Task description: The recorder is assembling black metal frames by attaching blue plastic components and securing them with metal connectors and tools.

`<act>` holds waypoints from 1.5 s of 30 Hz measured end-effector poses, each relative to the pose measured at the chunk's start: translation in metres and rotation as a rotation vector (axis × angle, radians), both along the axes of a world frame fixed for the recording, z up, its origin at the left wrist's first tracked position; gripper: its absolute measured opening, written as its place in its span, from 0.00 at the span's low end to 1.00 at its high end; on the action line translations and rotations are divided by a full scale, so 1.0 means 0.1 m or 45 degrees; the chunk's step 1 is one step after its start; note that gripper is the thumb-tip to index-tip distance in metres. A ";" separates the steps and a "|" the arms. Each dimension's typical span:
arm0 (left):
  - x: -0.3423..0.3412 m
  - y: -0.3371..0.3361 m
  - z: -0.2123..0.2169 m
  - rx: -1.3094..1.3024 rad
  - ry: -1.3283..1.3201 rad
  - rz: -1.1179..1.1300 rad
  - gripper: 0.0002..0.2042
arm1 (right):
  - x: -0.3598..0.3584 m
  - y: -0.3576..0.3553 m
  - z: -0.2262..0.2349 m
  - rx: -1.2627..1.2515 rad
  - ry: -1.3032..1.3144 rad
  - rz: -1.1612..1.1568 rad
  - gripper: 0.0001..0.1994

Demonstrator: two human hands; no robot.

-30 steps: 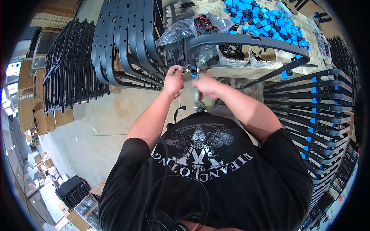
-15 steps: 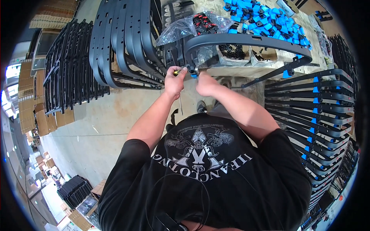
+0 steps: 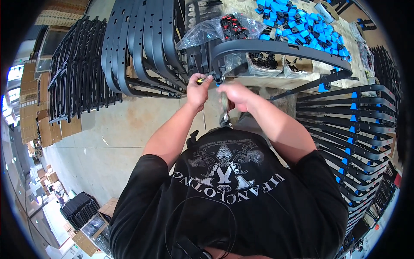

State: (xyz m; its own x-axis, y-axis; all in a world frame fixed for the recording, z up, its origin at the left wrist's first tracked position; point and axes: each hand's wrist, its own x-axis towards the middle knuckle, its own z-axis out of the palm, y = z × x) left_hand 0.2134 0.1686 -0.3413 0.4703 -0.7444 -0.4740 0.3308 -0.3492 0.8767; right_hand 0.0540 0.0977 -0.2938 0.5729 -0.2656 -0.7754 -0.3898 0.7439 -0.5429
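One big dark bent frame (image 3: 278, 45) has an end just past the fingers. The right hand (image 3: 237, 96) curls round a pale tool (image 3: 224, 102); the left hand (image 3: 197, 93) pinches a yellow-and-black handle (image 3: 200, 80). This looks like turning, and next calls for steady holding.

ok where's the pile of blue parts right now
In the head view, the pile of blue parts is at the upper right on the worktable, just beyond the curved dark frame.
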 end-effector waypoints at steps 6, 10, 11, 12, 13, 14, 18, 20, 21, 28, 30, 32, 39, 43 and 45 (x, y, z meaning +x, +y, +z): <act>0.03 -0.04 0.09 0.067 0.004 -0.009 0.10 | 0.11 0.02 0.08 -0.128 0.114 0.257 0.12; -0.01 -0.05 0.15 0.097 0.066 -0.039 0.11 | -0.02 -0.02 -0.11 -0.405 0.126 0.257 0.13; -0.03 -0.10 0.17 0.135 0.057 -0.062 0.11 | 0.00 0.03 -0.41 -0.903 0.343 0.532 0.13; -0.06 -0.13 0.15 0.136 0.059 -0.085 0.11 | -0.02 0.17 -0.74 -1.522 0.762 0.415 0.13; -0.03 -0.08 0.10 0.113 0.037 -0.063 0.11 | 0.03 0.13 -0.47 -1.534 0.744 0.431 0.13; 0.02 -0.04 0.04 0.091 0.015 -0.042 0.11 | 0.05 0.04 -0.19 -0.802 0.396 0.379 0.13; 0.01 -0.02 0.12 0.079 0.038 -0.017 0.10 | -0.01 -0.05 0.03 0.026 -0.024 0.097 0.13; -0.05 -0.12 0.14 0.101 0.042 -0.068 0.10 | -0.05 0.09 -0.64 -1.296 0.392 0.551 0.15; -0.03 -0.10 0.13 0.125 0.033 -0.054 0.10 | 0.00 0.11 -0.62 -1.294 0.383 0.559 0.15; -0.02 -0.08 0.14 0.079 0.048 -0.044 0.10 | -0.08 0.02 -0.43 -0.698 0.135 0.324 0.15; -0.07 -0.10 0.13 0.115 0.002 -0.050 0.10 | 0.00 0.20 -0.80 -1.554 0.712 0.394 0.14; 0.01 -0.11 0.11 0.129 -0.053 -0.004 0.10 | 0.07 0.05 -0.28 -0.821 0.356 0.307 0.14; -0.04 -0.08 0.10 0.116 -0.017 -0.051 0.09 | 0.01 0.16 -0.62 -1.349 0.427 0.484 0.16; 0.03 0.00 0.10 0.123 0.042 -0.026 0.09 | -0.01 -0.04 0.16 0.066 -0.026 0.085 0.13; 0.01 -0.03 0.08 0.030 -0.025 0.007 0.09 | -0.04 0.03 0.05 -0.001 -0.071 0.098 0.13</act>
State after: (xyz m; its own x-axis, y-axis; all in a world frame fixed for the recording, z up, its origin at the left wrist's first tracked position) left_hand 0.2140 0.1657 -0.3332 0.4838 -0.7306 -0.4819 0.3154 -0.3681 0.8747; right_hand 0.0496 0.1004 -0.2891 0.6338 -0.2197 -0.7416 -0.4148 0.7127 -0.5656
